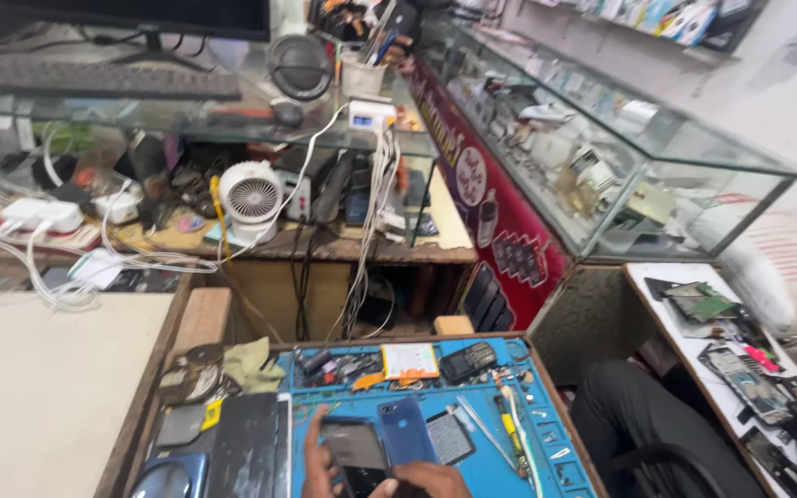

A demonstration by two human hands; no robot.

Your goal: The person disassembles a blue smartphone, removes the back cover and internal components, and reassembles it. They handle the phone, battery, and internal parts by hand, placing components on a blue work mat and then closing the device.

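Left hand (318, 470) grips the opened dark rectangular phone (356, 454) by its edge over the blue silicone repair mat (546, 443), right hand (426, 479) curled at its lower end, grasp unclear, blue phone back cover (406, 431) alongside.

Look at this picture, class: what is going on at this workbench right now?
A person at a cluttered repair bench holds a dark phone over a blue work mat. The left hand grips the phone's left edge, thumb raised, and the right hand supports it from below. A blue phone back lies beside it on the mat, with tweezers and a small keypad phone nearby. A white desk fan stands on the shelf behind.
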